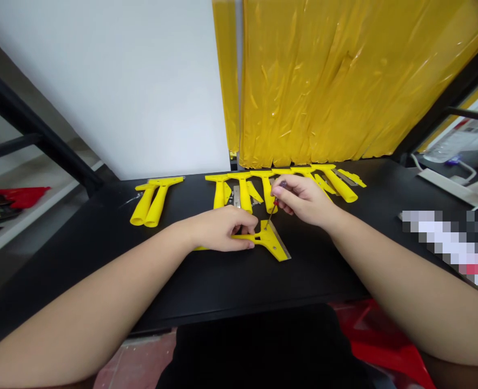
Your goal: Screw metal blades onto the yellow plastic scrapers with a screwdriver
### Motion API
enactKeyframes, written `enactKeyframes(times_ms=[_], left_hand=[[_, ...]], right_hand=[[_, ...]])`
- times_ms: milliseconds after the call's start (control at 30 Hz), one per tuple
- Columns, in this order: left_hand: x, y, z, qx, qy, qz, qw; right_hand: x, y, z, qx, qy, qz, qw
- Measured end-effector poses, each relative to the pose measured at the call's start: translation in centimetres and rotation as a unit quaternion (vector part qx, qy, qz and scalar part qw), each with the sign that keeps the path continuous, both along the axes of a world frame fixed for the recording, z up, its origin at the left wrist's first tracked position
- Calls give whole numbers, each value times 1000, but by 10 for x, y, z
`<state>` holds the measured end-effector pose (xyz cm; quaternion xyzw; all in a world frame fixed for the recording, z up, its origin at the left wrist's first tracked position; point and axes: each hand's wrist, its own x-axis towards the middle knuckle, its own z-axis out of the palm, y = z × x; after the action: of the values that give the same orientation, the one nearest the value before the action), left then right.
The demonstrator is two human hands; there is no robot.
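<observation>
A yellow scraper (274,244) with a metal blade along its wide end lies low over the black table, its head pointing right. My left hand (231,228) is closed around its handle. In my right hand (301,199) is a screwdriver (276,203) with a reddish handle, pinched between thumb and fingers. Its thin shaft slants down to a screw spot on the scraper head. Behind my hands stretches a row of yellow scraper handles (245,195), with loose yellow plates (351,177) and metal blades (236,196) among them. My fingers partly hide the row.
Two more yellow scraper handles (153,205) lie side by side at the left of the black table (174,286). A white panel (150,86) and a yellow plastic sheet (304,86) stand behind the table. Black frame bars (56,156) flank it. Something red (389,346) sits below its front edge.
</observation>
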<state>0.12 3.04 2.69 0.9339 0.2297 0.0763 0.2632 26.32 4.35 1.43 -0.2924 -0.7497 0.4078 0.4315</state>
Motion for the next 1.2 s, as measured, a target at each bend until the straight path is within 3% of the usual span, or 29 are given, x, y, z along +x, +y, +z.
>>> enactKeyframes(times_ms=[267,567,667,933,1067,1200], left_hand=[[1,-1,-3,-3,1,11,1000],[4,-4,-7,-1,-7,41,999],[5,-6,-8,-1,-12,48,999],[5,-8,-10,5,-14,50,999],[4,-9,-9,25,-7,35,999],[3,-11,-8,34,-4,35,999]], right_hand=[[-4,0,2,19,-10,-22,1000],[-7,-3,0,0,74,-80,994],[-8,2,4,11,64,-54,996],[-5,17,17,-32,35,107,993],[-3,11,6,-48,81,107,990],[-6,7,-3,-33,137,29,990]])
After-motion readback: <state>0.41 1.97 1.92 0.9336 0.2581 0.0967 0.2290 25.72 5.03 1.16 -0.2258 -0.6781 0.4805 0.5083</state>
